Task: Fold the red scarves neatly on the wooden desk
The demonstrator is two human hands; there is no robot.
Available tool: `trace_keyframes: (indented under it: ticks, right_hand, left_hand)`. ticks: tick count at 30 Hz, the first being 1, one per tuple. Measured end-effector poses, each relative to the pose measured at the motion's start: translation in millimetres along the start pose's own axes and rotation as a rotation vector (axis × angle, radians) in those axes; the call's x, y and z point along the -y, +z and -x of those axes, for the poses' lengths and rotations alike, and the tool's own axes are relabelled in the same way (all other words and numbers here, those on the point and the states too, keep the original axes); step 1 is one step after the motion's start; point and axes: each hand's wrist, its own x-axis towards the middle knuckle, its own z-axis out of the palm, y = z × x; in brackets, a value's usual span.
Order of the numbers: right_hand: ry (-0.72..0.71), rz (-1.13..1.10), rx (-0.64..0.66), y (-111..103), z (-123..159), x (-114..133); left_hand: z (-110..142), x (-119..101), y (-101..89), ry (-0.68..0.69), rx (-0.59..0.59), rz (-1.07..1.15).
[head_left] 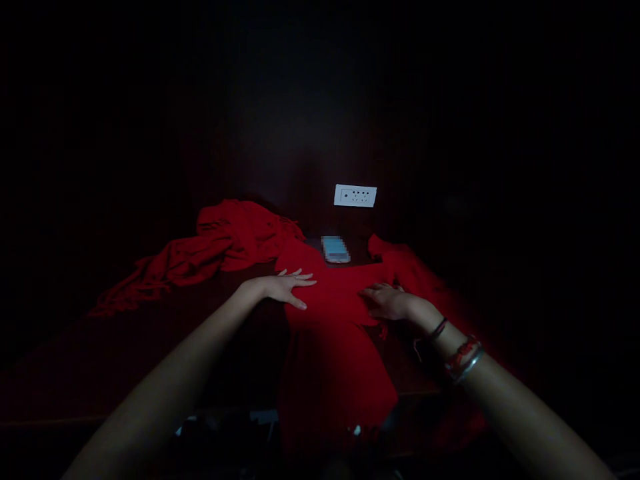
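A red scarf point(336, 297) lies spread over the dark tabletop, its near end hanging down over the front edge. My left hand point(287, 288) rests on the scarf's left side with fingers stretched out and apart. On the right side of the cloth lies my right hand point(387, 301), palm down, its fingers extended and partly in shadow. Cord bracelets and a silver bangle point(470, 367) circle my right wrist and forearm. More red cloth point(413, 267) slopes away to the right; whether it is part of the same scarf I cannot tell.
A second, crumpled red scarf point(235, 233) with fringes lies at the back left. Behind the spread cloth is a phone point(335, 249) with a lit, blurred screen. A white socket plate point(355, 195) is on the dark wall. Deep shadow hides the surroundings.
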Motion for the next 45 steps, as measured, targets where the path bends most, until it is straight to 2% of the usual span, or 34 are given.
trace_keyframes:
  ticks: [3, 7, 13, 16, 18, 20, 22, 27, 30, 32, 34, 36, 39, 42, 45]
  right_hand:
    - [-0.134, 0.052, -0.086, 8.3, 2.2, -3.0]
    - [-0.092, 0.163, -0.210, 17.2, 1.3, 1.5]
    - [-0.081, 0.211, -0.247, -5.3, 8.7, -10.7]
    - [-0.038, 0.205, -0.207, -13.4, 17.2, -22.4]
    - [0.025, 0.135, -0.143, -11.6, 22.2, -26.7]
    - [0.011, 0.042, -0.087, -4.5, 24.7, -26.0]
    - [-0.044, 0.001, -0.099, 5.4, 23.6, -21.3]
    - [-0.007, 0.195, -0.391, 19.7, 12.3, -16.1]
    - [-0.018, 0.379, -0.564, 7.5, 13.2, -31.4]
    - [-0.092, 0.519, -0.633, -10.1, 19.7, -45.9]
    - [-0.196, 0.632, -0.634, -31.9, 29.0, -59.2]
    - [-0.240, 0.686, -0.598, -52.6, 38.2, -69.3]
    - [-0.168, 0.667, -0.525, -70.0, 46.0, -81.3]
    - [-0.083, 0.578, -0.434, -60.5, 44.5, -93.5]
    - [0.067, 0.412, -0.354, -31.7, 38.8, -100.3]
  left_hand:
    - [1.0, -10.3, 2.9, 0.032, 0.006, 0.018]
    - [2.7, -24.1, 6.5, 0.040, 0.077, 0.058]
    - [3.3, -30.5, 9.0, -0.006, 0.093, 0.026]
    - [4.2, -30.7, 7.4, 0.012, 0.105, 0.009]
    - [4.3, -30.3, 6.3, 0.032, 0.106, 0.010]
    - [3.8, -29.7, 5.7, 0.055, 0.104, 0.021]
    - [3.4, -29.2, 5.4, 0.079, 0.102, 0.032]
    - [5.7, -31.4, 3.7, 0.093, 0.119, 0.036]
    - [6.8, -32.3, 3.0, 0.083, 0.130, 0.042]
    - [6.5, -31.6, 3.2, 0.091, 0.125, 0.046]
    - [5.6, -30.2, 3.8, 0.106, 0.119, 0.045]
    - [5.0, -28.8, 4.3, 0.113, 0.115, 0.046]
    - [5.0, -27.9, 4.5, 0.106, 0.114, 0.059]
    - [5.4, -28.1, 4.3, 0.096, 0.118, 0.066]
    - [5.2, -28.8, 4.4, 0.099, 0.113, 0.069]
